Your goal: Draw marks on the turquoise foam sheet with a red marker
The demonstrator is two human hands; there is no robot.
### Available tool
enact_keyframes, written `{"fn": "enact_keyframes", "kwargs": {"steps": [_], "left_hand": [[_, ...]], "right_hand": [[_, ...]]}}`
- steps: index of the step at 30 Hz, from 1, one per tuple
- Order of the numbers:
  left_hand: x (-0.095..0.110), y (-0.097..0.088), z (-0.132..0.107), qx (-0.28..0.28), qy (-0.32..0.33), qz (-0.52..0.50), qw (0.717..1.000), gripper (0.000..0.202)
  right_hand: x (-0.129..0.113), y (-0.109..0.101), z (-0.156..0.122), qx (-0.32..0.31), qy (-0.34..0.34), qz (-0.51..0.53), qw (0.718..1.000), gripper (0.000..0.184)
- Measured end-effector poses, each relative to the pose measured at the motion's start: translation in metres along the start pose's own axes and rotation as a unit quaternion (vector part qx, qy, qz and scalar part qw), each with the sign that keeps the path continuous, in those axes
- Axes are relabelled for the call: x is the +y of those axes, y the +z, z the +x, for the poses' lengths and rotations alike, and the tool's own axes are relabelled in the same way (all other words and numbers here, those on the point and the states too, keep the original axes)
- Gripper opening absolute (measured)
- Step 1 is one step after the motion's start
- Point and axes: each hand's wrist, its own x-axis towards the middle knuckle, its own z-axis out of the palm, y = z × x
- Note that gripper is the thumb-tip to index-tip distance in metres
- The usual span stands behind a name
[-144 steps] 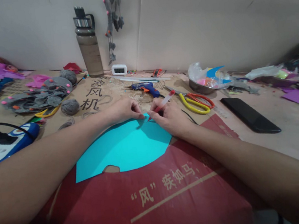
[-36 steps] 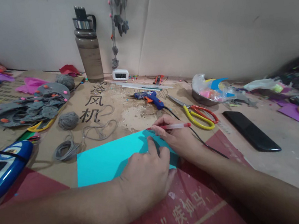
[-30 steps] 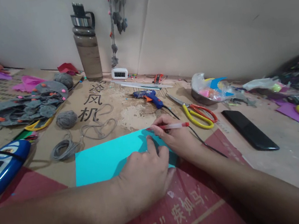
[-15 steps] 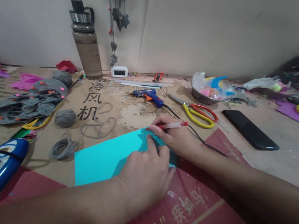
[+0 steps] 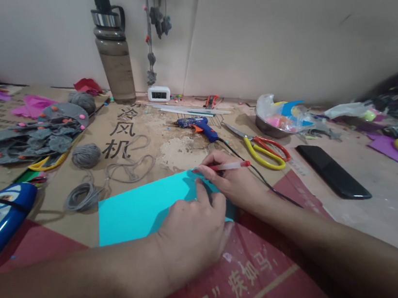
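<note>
A turquoise sheet of paper (image 5: 129, 209) lies on the cardboard in front of me. My left hand (image 5: 198, 225) rests on its right part, index finger stretched out and pressing the paper down, with nothing grasped. My right hand (image 5: 230, 179) pinches a red pen (image 5: 234, 165) that lies nearly level, its tip at the sheet's top edge near the right end. The two hands almost touch, and they cover the sheet's right end.
Behind the paper lie a blue glue gun (image 5: 198, 127), scissors (image 5: 263, 152) and grey yarn (image 5: 86, 155). A black phone (image 5: 332, 170) is at the right. Farther back stand a water bottle (image 5: 117, 67), a small clock (image 5: 158, 94) and a bowl (image 5: 273, 127) of craft bits.
Both hands keep almost the same place on the paper. The pen tip has shifted very slightly left along the top edge.
</note>
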Motion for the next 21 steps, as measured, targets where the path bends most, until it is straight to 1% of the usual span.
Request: {"fn": "enact_keyframes", "kwargs": {"steps": [5,17,21], "left_hand": [[0.0,0.0,0.0004,0.005,0.002,-0.007,1.0,0.05],[0.0017,0.0005,-0.0005,0.017,-0.007,0.005,1.0,0.054],[0.0016,0.0012,-0.0003,0.022,-0.004,0.004,1.0,0.052]], "right_hand": [[-0.0006,-0.0002,-0.0004,-0.008,0.007,-0.007,1.0,0.017],[-0.0025,-0.0004,-0.0019,-0.012,-0.014,0.002,1.0,0.017],[-0.0024,-0.0009,-0.0013,-0.014,-0.015,-0.003,1.0,0.017]]}}
